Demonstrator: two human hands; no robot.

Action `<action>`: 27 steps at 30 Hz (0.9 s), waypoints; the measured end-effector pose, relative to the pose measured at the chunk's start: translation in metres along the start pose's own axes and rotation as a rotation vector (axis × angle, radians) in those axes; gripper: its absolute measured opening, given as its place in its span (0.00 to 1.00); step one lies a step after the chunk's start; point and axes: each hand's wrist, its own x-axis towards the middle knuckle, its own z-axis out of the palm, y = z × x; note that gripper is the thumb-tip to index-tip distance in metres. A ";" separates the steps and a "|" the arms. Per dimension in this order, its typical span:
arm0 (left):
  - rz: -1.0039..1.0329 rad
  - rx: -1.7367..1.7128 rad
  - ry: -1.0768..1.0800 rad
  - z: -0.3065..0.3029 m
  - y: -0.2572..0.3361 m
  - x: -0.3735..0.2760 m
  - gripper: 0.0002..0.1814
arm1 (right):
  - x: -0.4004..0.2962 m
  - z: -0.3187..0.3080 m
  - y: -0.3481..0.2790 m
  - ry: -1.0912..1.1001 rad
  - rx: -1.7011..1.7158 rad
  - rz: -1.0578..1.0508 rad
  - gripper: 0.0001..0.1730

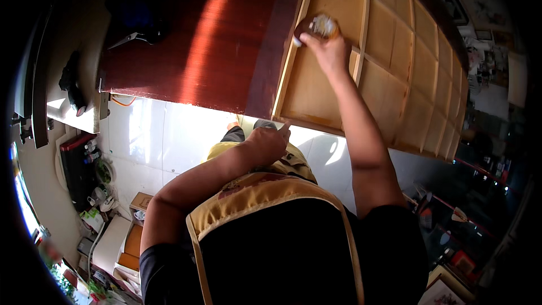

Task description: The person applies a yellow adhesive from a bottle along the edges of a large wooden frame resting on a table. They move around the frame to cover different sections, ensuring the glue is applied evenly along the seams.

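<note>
My right hand (pixel 332 53) grips a round, brownish object with a pale, shiny middle (pixel 322 26), blurred, perhaps a roll of tape. It is over the near left part of a wooden lattice frame with a thin wood panel (pixel 313 82), which rests on a dark red table (pixel 228 51). Bent in front of my apron (pixel 262 182), my left hand (pixel 269 142) is near the table's front edge, its fingers curled; whether it holds anything cannot be seen.
Scissors (pixel 127 40) lie on the table's left part. A dark object (pixel 74 84) rests on a pale surface at the left. Cardboard boxes (pixel 112 237) stand on the floor at lower left. Framed pictures (pixel 449 292) are at lower right.
</note>
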 end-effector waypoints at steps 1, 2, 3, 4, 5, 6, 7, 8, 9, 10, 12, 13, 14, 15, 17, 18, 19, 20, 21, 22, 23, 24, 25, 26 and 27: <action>0.004 -0.021 0.045 -0.002 -0.002 0.005 0.33 | -0.008 -0.008 -0.021 -0.076 -0.273 0.031 0.31; 0.008 -0.043 0.091 -0.005 -0.006 0.011 0.34 | -0.001 -0.004 -0.016 -0.049 -0.186 -0.011 0.30; 0.026 -0.064 0.121 -0.005 -0.006 0.018 0.35 | 0.002 -0.003 -0.008 -0.012 -0.105 -0.034 0.30; 0.048 -0.133 0.231 -0.009 -0.006 0.026 0.33 | 0.015 -0.003 -0.004 -0.012 -0.206 0.006 0.30; 0.020 -0.088 0.236 -0.015 -0.003 0.035 0.33 | 0.034 -0.005 -0.002 -0.012 -0.308 0.047 0.30; -0.012 -0.041 0.246 -0.026 0.001 0.045 0.33 | 0.051 -0.007 0.004 -0.013 -0.408 0.082 0.30; -0.042 0.005 0.255 -0.035 0.004 0.053 0.33 | 0.060 -0.008 0.015 0.005 -0.381 0.067 0.30; -0.040 0.121 0.267 -0.028 0.000 0.068 0.33 | 0.065 -0.010 0.028 0.024 -0.356 0.054 0.30; -0.097 0.135 0.221 -0.023 -0.003 0.078 0.33 | 0.070 -0.008 0.035 0.040 -0.324 0.036 0.30; -0.161 0.141 0.180 -0.021 -0.007 0.086 0.34 | 0.062 -0.009 0.012 -0.021 -0.321 0.049 0.30; -0.227 0.143 0.151 -0.017 -0.011 0.094 0.34 | 0.038 -0.007 -0.003 -0.043 -0.253 -0.078 0.30; -0.231 0.140 0.163 -0.015 -0.011 0.094 0.35 | 0.033 -0.008 -0.004 -0.050 -0.223 -0.136 0.30; -0.237 0.136 0.175 -0.013 -0.011 0.095 0.35 | 0.042 -0.007 0.001 -0.048 -0.240 -0.124 0.29; -0.249 0.135 0.156 -0.012 -0.007 0.095 0.35 | 0.051 -0.007 0.006 -0.040 -0.282 -0.089 0.29; -0.265 0.150 0.126 -0.017 -0.004 0.098 0.34 | 0.081 -0.011 0.018 -0.005 -0.372 -0.024 0.29; -0.283 0.137 0.130 -0.015 -0.004 0.101 0.33 | 0.093 -0.009 0.023 0.010 -0.383 -0.007 0.30; -0.301 0.125 0.134 -0.011 -0.004 0.105 0.33 | 0.090 -0.009 0.028 -0.003 -0.323 -0.012 0.30; -0.319 0.113 0.139 -0.007 -0.004 0.107 0.33 | 0.083 -0.011 0.033 -0.015 -0.263 -0.018 0.30; -0.313 0.110 0.153 -0.007 -0.006 0.106 0.33 | 0.077 -0.009 0.031 -0.035 -0.198 -0.028 0.30; -0.311 0.103 0.171 -0.008 -0.007 0.103 0.33 | 0.061 -0.010 0.010 -0.090 -0.138 -0.031 0.29; -0.298 0.097 0.189 -0.008 -0.006 0.100 0.33 | 0.048 -0.012 0.004 -0.155 -0.183 -0.065 0.29; -0.304 0.111 0.190 -0.010 -0.004 0.099 0.34 | 0.045 -0.012 0.004 -0.142 -0.178 -0.113 0.29; -0.311 0.124 0.191 -0.011 -0.002 0.098 0.34 | 0.046 -0.012 0.006 -0.131 -0.172 -0.161 0.30; -0.320 0.137 0.192 -0.011 -0.001 0.097 0.34 | 0.056 -0.012 0.011 -0.102 -0.228 -0.129 0.30; -0.304 0.142 0.189 -0.011 -0.001 0.099 0.34 | 0.076 -0.012 0.020 -0.060 -0.287 -0.095 0.31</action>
